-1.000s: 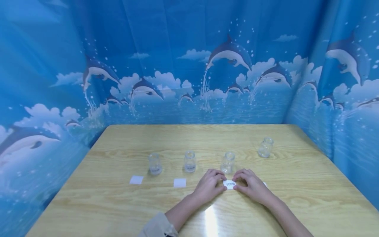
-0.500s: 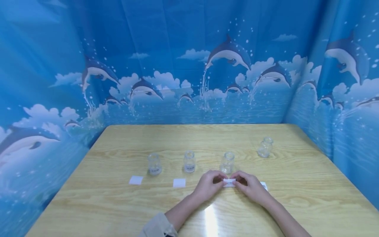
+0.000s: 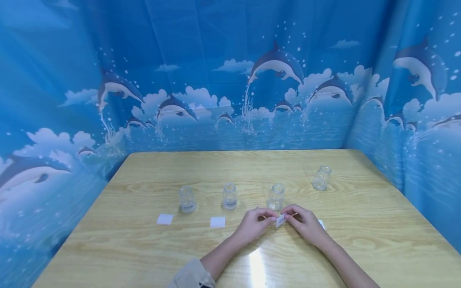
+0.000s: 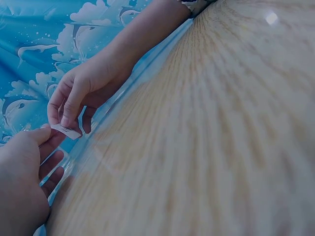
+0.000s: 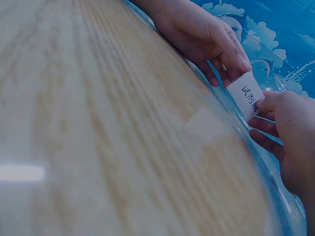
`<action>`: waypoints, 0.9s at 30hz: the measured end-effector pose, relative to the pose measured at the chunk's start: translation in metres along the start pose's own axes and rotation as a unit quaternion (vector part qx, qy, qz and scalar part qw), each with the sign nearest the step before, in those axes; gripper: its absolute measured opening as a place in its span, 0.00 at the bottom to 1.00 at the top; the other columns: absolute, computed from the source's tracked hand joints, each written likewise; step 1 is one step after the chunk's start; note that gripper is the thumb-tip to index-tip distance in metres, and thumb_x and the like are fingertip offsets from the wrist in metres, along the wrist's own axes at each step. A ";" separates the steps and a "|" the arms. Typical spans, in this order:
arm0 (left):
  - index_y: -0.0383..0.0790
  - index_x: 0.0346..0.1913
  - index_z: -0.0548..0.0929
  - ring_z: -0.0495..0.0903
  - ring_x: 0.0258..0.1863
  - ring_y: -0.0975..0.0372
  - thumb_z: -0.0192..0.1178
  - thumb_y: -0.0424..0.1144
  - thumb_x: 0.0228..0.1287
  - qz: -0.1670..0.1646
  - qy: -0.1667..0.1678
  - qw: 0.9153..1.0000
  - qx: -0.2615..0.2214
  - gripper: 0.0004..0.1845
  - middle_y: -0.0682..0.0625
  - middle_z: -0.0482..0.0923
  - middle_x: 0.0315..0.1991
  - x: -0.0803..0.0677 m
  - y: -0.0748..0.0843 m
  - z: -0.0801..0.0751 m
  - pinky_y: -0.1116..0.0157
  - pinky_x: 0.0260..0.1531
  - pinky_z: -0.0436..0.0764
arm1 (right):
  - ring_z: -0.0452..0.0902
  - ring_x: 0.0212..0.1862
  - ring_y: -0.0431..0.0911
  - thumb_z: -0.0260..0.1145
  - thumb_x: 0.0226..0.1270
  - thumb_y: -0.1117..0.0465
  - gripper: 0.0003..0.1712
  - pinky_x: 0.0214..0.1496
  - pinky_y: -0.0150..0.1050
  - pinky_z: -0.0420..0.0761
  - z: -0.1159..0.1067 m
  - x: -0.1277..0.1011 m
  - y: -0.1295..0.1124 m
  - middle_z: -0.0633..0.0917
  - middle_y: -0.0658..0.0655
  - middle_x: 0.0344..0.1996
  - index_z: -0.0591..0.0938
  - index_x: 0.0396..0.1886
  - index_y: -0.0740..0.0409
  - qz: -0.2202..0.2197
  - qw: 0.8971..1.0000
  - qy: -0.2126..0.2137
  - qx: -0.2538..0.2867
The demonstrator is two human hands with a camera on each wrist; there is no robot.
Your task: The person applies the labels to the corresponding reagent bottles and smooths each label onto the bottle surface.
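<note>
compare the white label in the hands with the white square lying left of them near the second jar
The held label is lifted off the table, tilted, pinched between the left hand and right hand; the white square lies flat and untouched. The held label shows black printed characters in the right wrist view; the white square looks blank from the head view. Both are small white rectangular pieces in front of the row of jars.

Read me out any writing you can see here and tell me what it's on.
"试剂瓶": on the small white label pinched between the left hand and right hand.
Two white slips on the table: no print shows.
Marks on the glass bottles: too small to read.
</note>
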State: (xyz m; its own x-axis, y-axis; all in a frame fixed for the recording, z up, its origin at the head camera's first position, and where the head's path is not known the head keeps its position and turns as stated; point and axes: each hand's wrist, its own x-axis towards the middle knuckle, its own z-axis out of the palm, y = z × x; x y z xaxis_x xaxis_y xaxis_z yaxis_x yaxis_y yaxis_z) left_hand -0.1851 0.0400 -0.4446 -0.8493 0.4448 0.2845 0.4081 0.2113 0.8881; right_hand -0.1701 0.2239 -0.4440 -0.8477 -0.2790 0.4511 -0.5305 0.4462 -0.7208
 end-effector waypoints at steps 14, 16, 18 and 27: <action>0.47 0.31 0.78 0.72 0.26 0.69 0.54 0.44 0.51 0.002 -0.003 1.000 -0.010 0.07 0.61 0.75 0.26 0.004 -0.016 0.004 0.72 0.26 0.73 | 0.73 0.31 0.40 0.57 0.54 0.64 0.06 0.32 0.34 0.74 0.000 0.000 0.007 0.78 0.45 0.27 0.75 0.34 0.54 0.003 1.000 0.005 -0.007; 0.47 0.31 0.78 0.72 0.25 0.69 0.55 0.43 0.51 0.005 -0.004 1.000 -0.012 0.06 0.61 0.75 0.26 0.004 -0.017 0.004 0.72 0.25 0.73 | 0.73 0.31 0.40 0.56 0.54 0.63 0.06 0.32 0.34 0.74 0.000 0.000 0.007 0.77 0.45 0.27 0.75 0.34 0.54 0.002 1.000 0.003 -0.010; 0.46 0.31 0.78 0.72 0.25 0.69 0.55 0.42 0.51 0.005 -0.005 1.000 -0.013 0.06 0.61 0.74 0.26 0.004 -0.016 0.004 0.73 0.25 0.73 | 0.73 0.31 0.40 0.56 0.55 0.63 0.06 0.32 0.34 0.74 0.000 0.000 0.008 0.77 0.45 0.28 0.75 0.34 0.55 -0.001 1.000 0.002 -0.011; 0.36 0.29 0.76 0.71 0.24 0.67 0.55 0.32 0.50 0.014 0.006 1.000 -0.020 0.03 0.53 0.74 0.24 -0.003 0.013 -0.003 0.73 0.25 0.72 | 0.73 0.30 0.41 0.58 0.52 0.68 0.07 0.31 0.34 0.74 0.002 -0.001 0.004 0.78 0.46 0.27 0.75 0.33 0.57 -0.014 1.000 0.005 -0.001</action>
State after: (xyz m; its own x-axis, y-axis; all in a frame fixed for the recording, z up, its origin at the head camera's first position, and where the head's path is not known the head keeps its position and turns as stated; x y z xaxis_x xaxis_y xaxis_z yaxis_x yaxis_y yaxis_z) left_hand -0.1780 0.0386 -0.4327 -0.8423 0.4387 0.3131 0.4178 0.1643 0.8936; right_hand -0.1715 0.2243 -0.4476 -0.8329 -0.2831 0.4756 -0.5534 0.4409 -0.7067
